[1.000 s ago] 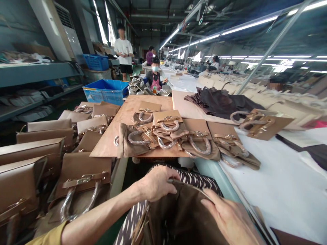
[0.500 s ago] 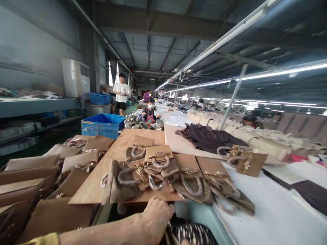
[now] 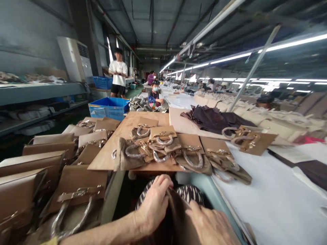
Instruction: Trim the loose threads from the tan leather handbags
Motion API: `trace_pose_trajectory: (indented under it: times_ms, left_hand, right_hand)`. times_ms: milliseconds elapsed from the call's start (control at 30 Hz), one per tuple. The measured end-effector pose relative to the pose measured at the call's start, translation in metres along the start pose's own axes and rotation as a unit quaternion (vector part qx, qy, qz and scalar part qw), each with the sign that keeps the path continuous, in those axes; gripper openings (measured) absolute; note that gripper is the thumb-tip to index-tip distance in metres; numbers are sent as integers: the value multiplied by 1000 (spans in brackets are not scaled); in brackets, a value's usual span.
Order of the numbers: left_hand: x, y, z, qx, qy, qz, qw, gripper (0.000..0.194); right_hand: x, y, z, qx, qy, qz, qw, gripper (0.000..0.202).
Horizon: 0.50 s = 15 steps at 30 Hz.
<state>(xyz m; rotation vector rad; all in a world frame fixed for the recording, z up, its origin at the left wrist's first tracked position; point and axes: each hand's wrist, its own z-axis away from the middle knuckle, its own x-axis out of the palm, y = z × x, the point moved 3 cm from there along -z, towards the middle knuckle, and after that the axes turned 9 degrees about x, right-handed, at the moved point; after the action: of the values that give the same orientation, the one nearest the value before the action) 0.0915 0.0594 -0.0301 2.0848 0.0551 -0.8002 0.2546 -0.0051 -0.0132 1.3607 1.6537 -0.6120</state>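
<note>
Low in the middle of the view, a dark brown piece of material [image 3: 177,212] hangs over the lap between my hands. My left hand [image 3: 155,202] is closed on its upper edge, fingers pinched together. On the other side, my right hand [image 3: 208,221] has its fingers bent against the same piece, gripping its right edge. The lower part of the piece runs out of view. Just beyond my hands, several tan handbags [image 3: 163,137] with wrapped handles lie on a brown board [image 3: 102,156].
More tan bags [image 3: 53,149] stand in rows at the left. A blue crate [image 3: 108,107] is behind them. Dark brown material [image 3: 217,119] lies on the white table [image 3: 278,204] at the right, beside another bag [image 3: 250,139]. A light blue-green bin [image 3: 222,194] borders the lap. Other people are farther back.
The view has tilted down. My right hand has come up into sight, and the brown material now shows between both hands. My left hand sits lower against the board.
</note>
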Motion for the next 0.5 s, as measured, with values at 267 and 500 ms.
trace_pose_trajectory:
  times_ms: [267,500]
  left_hand:
    - [5,-20,-5,67,-16,-24,997,31]
    - [15,-22,-8,152,-76,-50,984,36]
  right_hand:
    - [15,16,7,67,-142,-57,986,27]
    - [15,20,2,75,-121,-72,987,43]
